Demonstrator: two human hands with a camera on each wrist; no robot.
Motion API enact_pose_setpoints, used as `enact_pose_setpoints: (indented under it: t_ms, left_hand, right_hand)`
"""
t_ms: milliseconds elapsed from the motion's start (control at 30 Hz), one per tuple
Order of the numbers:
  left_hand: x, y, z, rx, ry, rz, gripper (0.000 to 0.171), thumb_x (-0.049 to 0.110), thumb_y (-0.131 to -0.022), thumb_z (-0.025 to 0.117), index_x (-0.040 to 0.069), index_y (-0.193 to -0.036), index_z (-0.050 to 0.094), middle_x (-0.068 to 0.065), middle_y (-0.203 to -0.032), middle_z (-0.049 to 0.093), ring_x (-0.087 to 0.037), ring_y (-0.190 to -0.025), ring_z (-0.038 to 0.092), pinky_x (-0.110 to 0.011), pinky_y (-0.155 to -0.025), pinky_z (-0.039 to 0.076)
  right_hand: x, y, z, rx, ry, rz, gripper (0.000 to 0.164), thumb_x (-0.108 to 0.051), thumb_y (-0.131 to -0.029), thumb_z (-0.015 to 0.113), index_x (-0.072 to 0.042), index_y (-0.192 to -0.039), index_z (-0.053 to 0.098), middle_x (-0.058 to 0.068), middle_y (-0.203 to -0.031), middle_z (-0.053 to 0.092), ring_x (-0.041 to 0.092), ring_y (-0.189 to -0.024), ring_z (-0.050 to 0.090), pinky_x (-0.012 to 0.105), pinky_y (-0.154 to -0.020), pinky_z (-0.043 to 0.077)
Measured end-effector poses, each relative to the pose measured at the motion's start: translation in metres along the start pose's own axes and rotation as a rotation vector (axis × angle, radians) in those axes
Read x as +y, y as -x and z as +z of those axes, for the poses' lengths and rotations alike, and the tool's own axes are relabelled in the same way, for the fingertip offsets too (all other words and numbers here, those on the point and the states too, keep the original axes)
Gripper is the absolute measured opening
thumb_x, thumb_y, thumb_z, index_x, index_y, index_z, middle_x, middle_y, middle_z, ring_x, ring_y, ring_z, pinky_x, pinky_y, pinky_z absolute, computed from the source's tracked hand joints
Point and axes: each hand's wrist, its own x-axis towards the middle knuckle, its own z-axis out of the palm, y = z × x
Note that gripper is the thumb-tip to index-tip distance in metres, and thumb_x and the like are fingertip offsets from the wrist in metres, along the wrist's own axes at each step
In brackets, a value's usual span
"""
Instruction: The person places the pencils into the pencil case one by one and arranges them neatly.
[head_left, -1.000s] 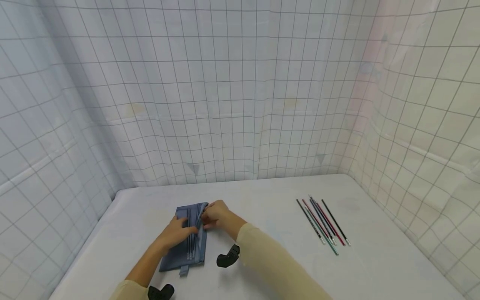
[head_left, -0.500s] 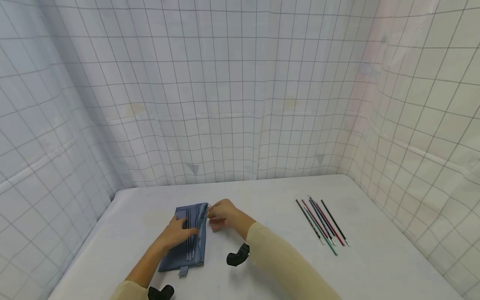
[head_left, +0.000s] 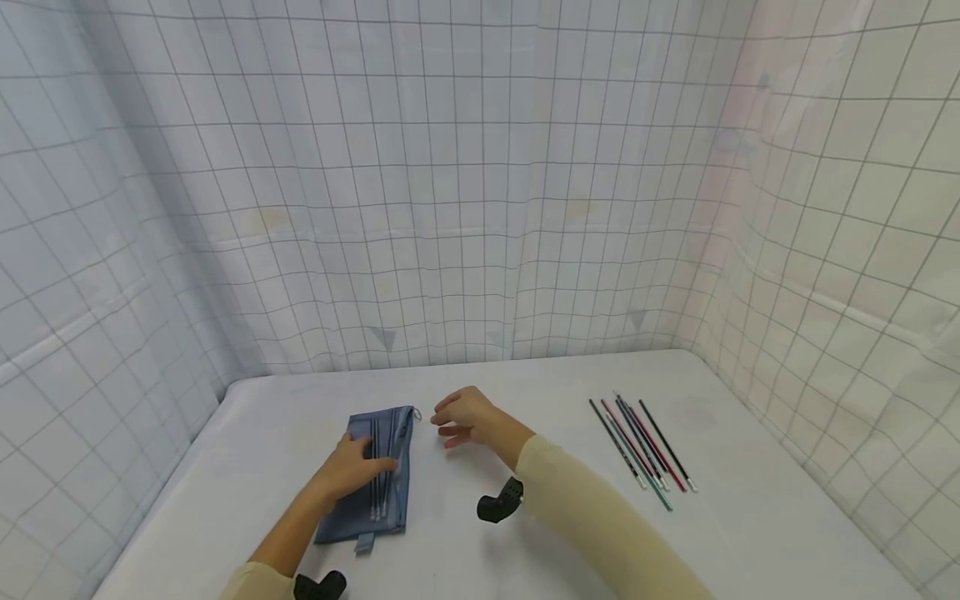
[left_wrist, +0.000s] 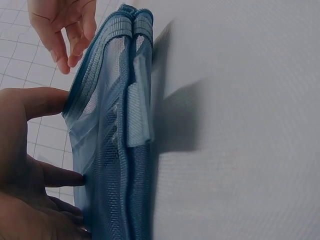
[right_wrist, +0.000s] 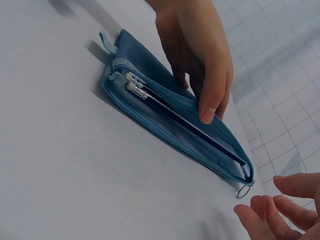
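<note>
A blue mesh pencil pouch (head_left: 348, 517) lies on the white table, left of centre. My left hand (head_left: 354, 471) rests on it, thumb and fingers spread over the top. Its zip is undone in the right wrist view, where dark pencils (right_wrist: 187, 124) with white erasers show inside. A ring pull (right_wrist: 243, 191) hangs at the far end of the zip. Just right of that ring, my right hand (head_left: 467, 417) hovers with loosely bent fingers, holding nothing and apart from the pouch. The left palm hides part of the pouch in the head view.
Several loose pencils (head_left: 637, 446), black, red, green and dark blue, lie in a slanted group on the right of the table (head_left: 540, 500). Grid-patterned white curtains (head_left: 450, 208) stand behind and at both sides.
My right hand has let go of the zip end of the pouch and moved right, its fingers loosening. The left hand stays on the pouch.
</note>
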Motion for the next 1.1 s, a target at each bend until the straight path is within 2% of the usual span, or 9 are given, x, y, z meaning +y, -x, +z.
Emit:
enact_pose_setpoints:
  t_ms: [300, 633, 1100]
  left_hand:
    - [-0.001, 0.0, -0.002, -0.013, 0.009, -0.003, 0.092, 0.042, -0.093, 0.07, -0.02, -0.149, 0.033, -0.048, -0.157, 0.007, -0.066, -0.142, 0.016, -0.075, -0.11, 0.025]
    - [0.001, -0.001, -0.005, -0.031, 0.029, 0.002, 0.093, 0.042, -0.093, 0.07, -0.018, -0.151, 0.031, -0.046, -0.159, 0.003, -0.066, -0.143, 0.012, -0.075, -0.111, 0.023]
    - [0.0, 0.001, -0.002, -0.028, 0.04, -0.002, 0.093, 0.042, -0.093, 0.07, -0.019, -0.151, 0.03, -0.047, -0.158, 0.004, -0.066, -0.143, 0.01, -0.075, -0.111, 0.02]
  right_hand:
    - [-0.003, 0.004, -0.02, 0.01, 0.026, 0.018, 0.036, -0.001, -0.093, 0.074, 0.009, -0.127, 0.065, 0.015, -0.102, 0.072, 0.024, -0.084, 0.07, 0.04, -0.07, 0.063]
    - [-0.005, 0.009, -0.043, 0.036, 0.024, 0.013, 0.037, -0.002, -0.094, 0.074, 0.009, -0.127, 0.063, 0.016, -0.107, 0.071, 0.032, -0.097, 0.072, 0.041, -0.073, 0.063]
    - [-0.001, 0.022, -0.077, 0.109, 0.069, 0.03, 0.038, -0.003, -0.095, 0.073, 0.009, -0.129, 0.063, 0.016, -0.109, 0.071, 0.025, -0.087, 0.07, 0.04, -0.073, 0.063]
